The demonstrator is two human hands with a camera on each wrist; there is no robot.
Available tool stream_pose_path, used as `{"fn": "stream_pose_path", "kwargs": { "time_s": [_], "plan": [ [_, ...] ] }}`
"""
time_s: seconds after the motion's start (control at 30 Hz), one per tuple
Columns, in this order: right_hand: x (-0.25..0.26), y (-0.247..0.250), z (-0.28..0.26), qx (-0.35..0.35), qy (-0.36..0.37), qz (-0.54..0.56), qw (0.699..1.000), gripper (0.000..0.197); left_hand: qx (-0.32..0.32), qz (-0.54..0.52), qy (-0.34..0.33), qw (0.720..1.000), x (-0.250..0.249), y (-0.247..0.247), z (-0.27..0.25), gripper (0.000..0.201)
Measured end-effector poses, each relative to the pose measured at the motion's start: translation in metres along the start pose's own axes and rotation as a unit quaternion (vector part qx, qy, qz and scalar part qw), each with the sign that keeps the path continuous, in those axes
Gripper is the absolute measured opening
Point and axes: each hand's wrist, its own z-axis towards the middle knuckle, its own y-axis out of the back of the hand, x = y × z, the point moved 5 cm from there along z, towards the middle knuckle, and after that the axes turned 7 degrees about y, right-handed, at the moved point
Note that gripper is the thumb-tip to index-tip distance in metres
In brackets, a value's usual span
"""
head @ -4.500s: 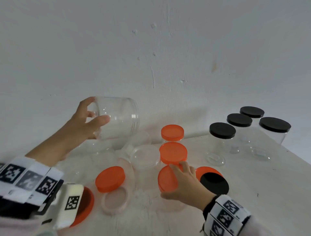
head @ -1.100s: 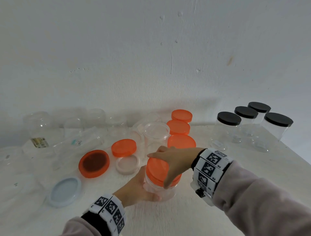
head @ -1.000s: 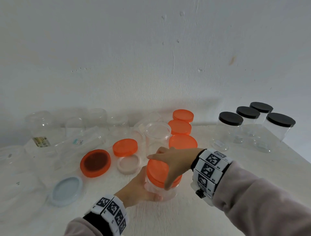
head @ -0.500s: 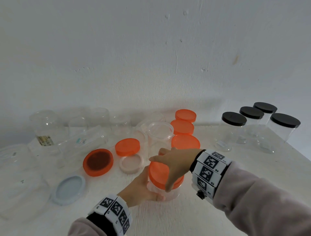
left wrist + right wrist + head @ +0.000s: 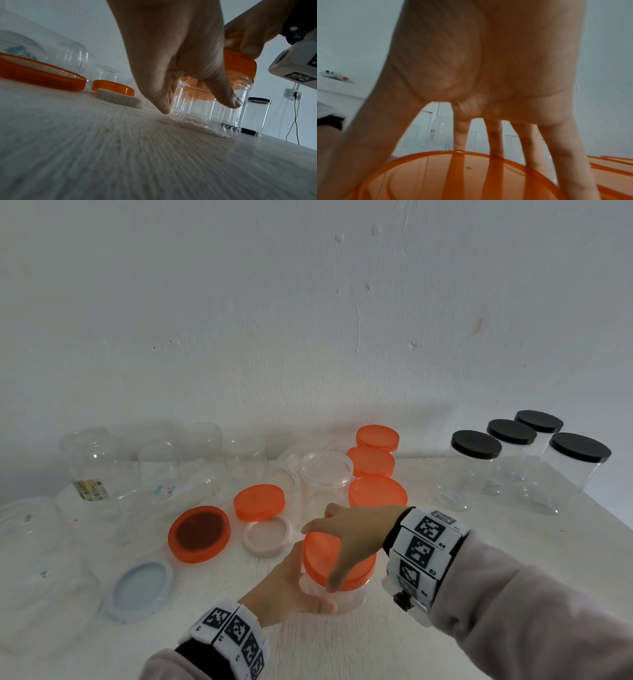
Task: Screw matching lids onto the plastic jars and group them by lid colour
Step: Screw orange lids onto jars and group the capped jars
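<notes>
A short clear jar stands on the white table near the front, and an orange lid sits on its mouth. My left hand grips the jar's body from the left, thumb in front. From above, my right hand holds the lid, thumb and fingers curled round its rim. In the left wrist view, the left hand wraps the jar below the orange lid. In the right wrist view, the right hand spans the lid.
Three orange-lidded jars stand in a row just behind. Several black-lidded jars stand at the far right by the table edge. Two loose orange lids, a whitish lid and a pale blue lid lie left. Empty clear jars crowd the back left.
Earlier my left hand held a clear jar up and my right hand lay on an orange lid on the table. Now the jar stands with the lid on it, both hands holding.
</notes>
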Motion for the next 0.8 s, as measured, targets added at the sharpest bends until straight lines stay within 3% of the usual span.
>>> {"fn": "stream_pose_path", "kwargs": {
  "time_s": [0.2,0.3,0.4,0.5,0.7,0.8],
  "plan": [
    [-0.005,-0.001,0.001,-0.028,-0.063,-0.002,0.998,0.105,0.01,-0.015,-0.02,1.0,-0.001,-0.001,-0.001,0.102],
    [0.0,0.001,-0.001,-0.003,-0.029,-0.006,1.0,0.11,0.007,-0.009,-0.011,1.0,0.0,0.0,0.001,0.102],
    [0.008,0.004,-0.002,0.006,0.011,-0.007,1.0,0.103,0.009,0.003,-0.008,1.0,0.001,0.0,0.001,0.102],
    [0.007,0.003,0.0,0.0,0.002,-0.018,1.0,0.094,0.012,-0.016,-0.019,1.0,-0.001,0.0,0.0,0.1],
    [-0.001,0.002,0.001,-0.028,-0.062,-0.026,0.997,0.102,0.007,-0.017,-0.024,1.0,-0.004,-0.001,-0.002,0.096],
    [0.002,0.003,-0.001,-0.004,-0.026,-0.017,1.0,0.106,0.004,-0.005,-0.017,1.0,-0.004,0.0,-0.002,0.097]
  ]
}}
